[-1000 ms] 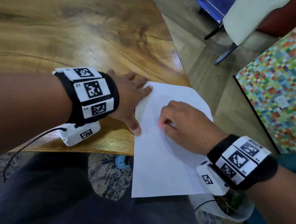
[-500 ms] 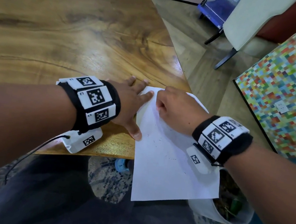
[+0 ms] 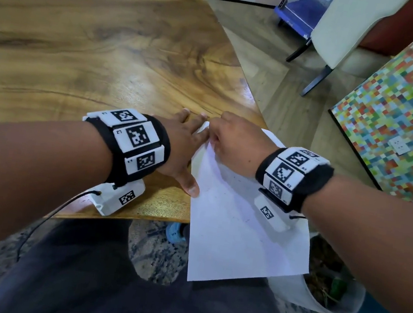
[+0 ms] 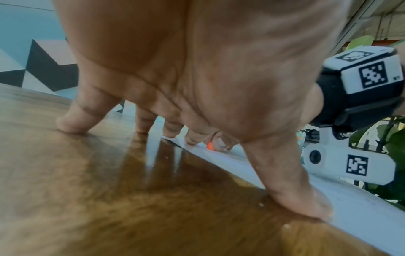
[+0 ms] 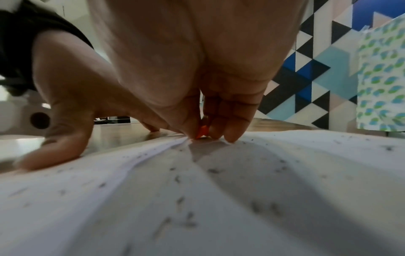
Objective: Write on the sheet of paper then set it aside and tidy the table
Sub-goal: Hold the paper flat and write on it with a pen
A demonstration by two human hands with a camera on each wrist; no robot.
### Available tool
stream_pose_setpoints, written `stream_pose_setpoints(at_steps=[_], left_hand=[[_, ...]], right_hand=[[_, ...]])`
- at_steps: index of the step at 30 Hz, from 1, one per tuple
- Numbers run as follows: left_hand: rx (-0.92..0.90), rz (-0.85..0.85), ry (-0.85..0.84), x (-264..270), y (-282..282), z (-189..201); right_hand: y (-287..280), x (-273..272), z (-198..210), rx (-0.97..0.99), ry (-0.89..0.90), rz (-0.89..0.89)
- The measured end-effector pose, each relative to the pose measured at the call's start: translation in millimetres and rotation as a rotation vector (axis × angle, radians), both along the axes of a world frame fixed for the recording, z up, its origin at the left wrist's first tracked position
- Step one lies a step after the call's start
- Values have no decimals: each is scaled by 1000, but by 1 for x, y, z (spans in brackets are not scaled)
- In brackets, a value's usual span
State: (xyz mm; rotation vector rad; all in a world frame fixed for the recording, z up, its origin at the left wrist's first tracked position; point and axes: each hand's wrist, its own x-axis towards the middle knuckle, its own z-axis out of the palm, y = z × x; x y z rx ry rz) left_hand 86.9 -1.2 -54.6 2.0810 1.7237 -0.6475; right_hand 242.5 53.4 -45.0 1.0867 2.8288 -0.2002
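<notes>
**Sheet Held at Table Corner, Marker Tip on Paper**

At the near right corner of the wooden table (image 3: 89, 43), a white sheet of paper (image 3: 237, 234) is laid so that its far part rests on the wood and its near part overhangs the table edge above the person's lap. Faint dark marks are scattered across the sheet's surface, as seen in the right wrist view.

The left hand (image 3: 182, 150) is spread flat with straight fingers. Its fingertips (image 4: 70, 124) are pressed on the bare wood, the two nearest the sheet on the sheet's far corner, and its thumb (image 4: 302, 204) is pressed on the left edge of the sheet. Nothing is grasped by this hand.

The right hand (image 3: 238, 147) is placed on the far end of the sheet, just beside the left hand. Its fingers are curled, and a small orange-tipped pen (image 5: 202, 132) is pinched between thumb and fingers. The orange tip is touching the paper. The body of the pen is hidden by the hand.

Marker-patterned bands (image 3: 136, 144) are worn on both wrists. A white pot holding a plant (image 3: 327, 290) is seen on the floor below the sheet's right edge. A chair (image 3: 343, 27) and a multicoloured panel (image 3: 403, 111) are positioned to the right, well apart from the table.
</notes>
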Motion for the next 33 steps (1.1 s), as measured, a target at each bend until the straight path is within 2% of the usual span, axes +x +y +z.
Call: stream_pose_setpoints(at_steps=[2, 5, 7, 12, 15, 18, 21, 24, 30, 33], left_hand=[[5, -1, -4, 0, -1, 0], [-4, -11, -4, 0, -1, 2], [-10, -14, 3, 0, -1, 3], [-8, -11, 9, 1, -2, 4], [-8, -6, 6, 1, -3, 4], [7, -4, -9, 0, -3, 3], [5, -15, -3, 1, -4, 5], [6, -16, -1, 2, -3, 5], [-9, -31, -11, 0, 1, 0], [-8, -28, -13, 0, 0, 1]], right_hand=[[-11, 6, 4, 14, -13, 53], [-37, 15, 9, -103, -27, 165], [-43, 14, 9, -141, -8, 177], [4, 9, 1, -13, 21, -34], [16, 13, -2, -2, -1, -62], [-11, 22, -2, 35, -45, 65], [-45, 36, -2, -95, -4, 235], [-54, 40, -5, -101, 9, 319], [3, 39, -8, 18, 5, -60], [11, 43, -8, -3, 28, -116]])
